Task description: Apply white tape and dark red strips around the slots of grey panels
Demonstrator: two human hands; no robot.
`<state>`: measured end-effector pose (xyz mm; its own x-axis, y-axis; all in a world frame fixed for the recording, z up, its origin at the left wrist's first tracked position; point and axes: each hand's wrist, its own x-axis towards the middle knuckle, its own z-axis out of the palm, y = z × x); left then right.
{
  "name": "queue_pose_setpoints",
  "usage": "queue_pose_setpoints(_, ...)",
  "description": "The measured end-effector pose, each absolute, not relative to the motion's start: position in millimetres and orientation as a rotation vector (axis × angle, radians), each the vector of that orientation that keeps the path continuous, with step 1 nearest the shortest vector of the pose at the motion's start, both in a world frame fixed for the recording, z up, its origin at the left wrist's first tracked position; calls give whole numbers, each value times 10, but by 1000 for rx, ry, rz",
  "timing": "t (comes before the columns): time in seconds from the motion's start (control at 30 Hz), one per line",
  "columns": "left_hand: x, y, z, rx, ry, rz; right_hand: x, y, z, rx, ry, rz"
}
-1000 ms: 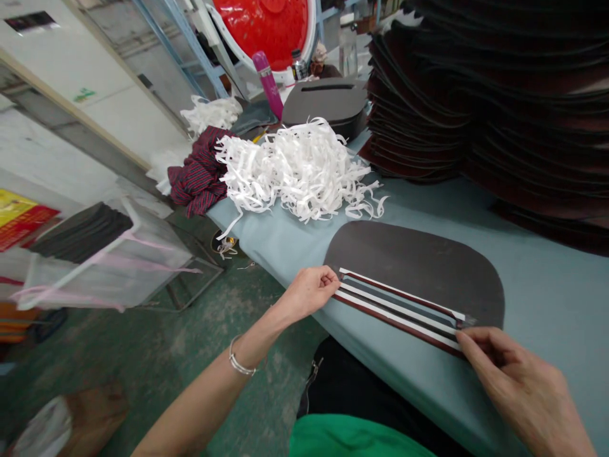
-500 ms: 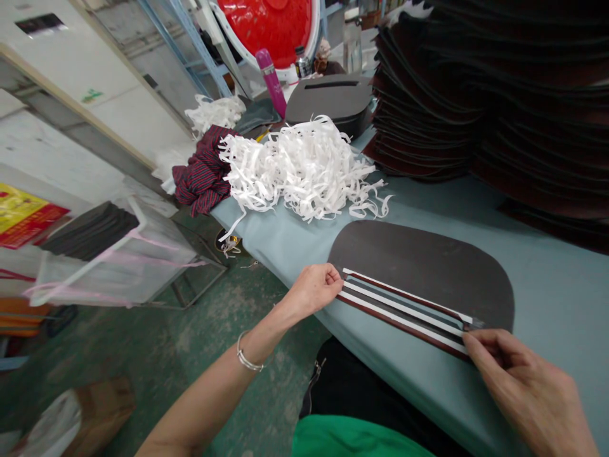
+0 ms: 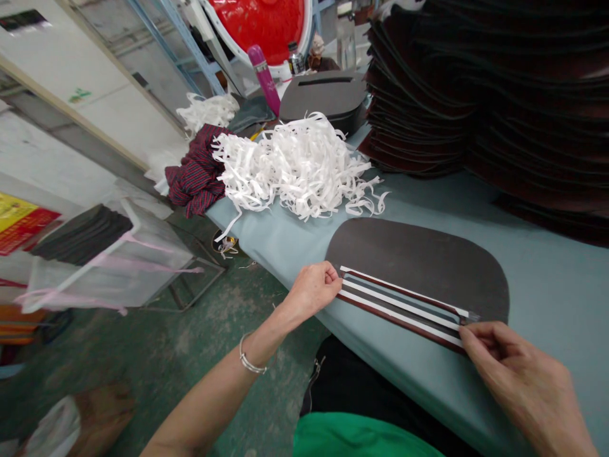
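A dark grey panel (image 3: 419,254) with rounded corners lies on the cloth-covered table. Along its near side runs a long slot (image 3: 404,295) bordered by white strips, and a reddish-brown band shows along the near edge. My left hand (image 3: 314,287) pinches the panel at the slot's left end, fingertips pressed together. At the right end, my right hand (image 3: 518,368) grips the panel's near edge between thumb and fingers. Both fingertips partly hide the panel's edge.
A heap of white strips (image 3: 304,168) lies beyond the panel, beside a striped cloth (image 3: 195,171). Tall stacks of dark sheets (image 3: 428,101) rise at right. Another slotted panel (image 3: 323,95) and a pink bottle (image 3: 264,79) stand behind. A plastic bin (image 3: 157,257) is at left.
The whole view has shifted slightly. Both hands keep their grip on the panel, and nothing has been let go.
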<state>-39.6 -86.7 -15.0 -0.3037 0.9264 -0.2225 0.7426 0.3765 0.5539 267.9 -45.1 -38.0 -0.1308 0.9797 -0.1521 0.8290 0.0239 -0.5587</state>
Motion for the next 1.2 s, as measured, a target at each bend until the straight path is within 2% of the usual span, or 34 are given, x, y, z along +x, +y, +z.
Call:
queue_pose_setpoints(0.27, -113, -1077, -197, 2057, 2300, 458, 2654, -503, -340, -1826, -1986, 835)
queue_pose_setpoints(0.7, 121, -1328, -128, 2321, 2250, -45, 2613, -515, -247, -1842, -1957, 819)
queue_pose_setpoints(1.07, 120, -1295, -202, 2332, 2266, -52, 2524, -517, -263, -2048, -2124, 444)
queue_pose_setpoints(1.2, 76, -1135, -202, 2367, 2188, 12, 2490, -523, -227, -1925, -2323, 245)
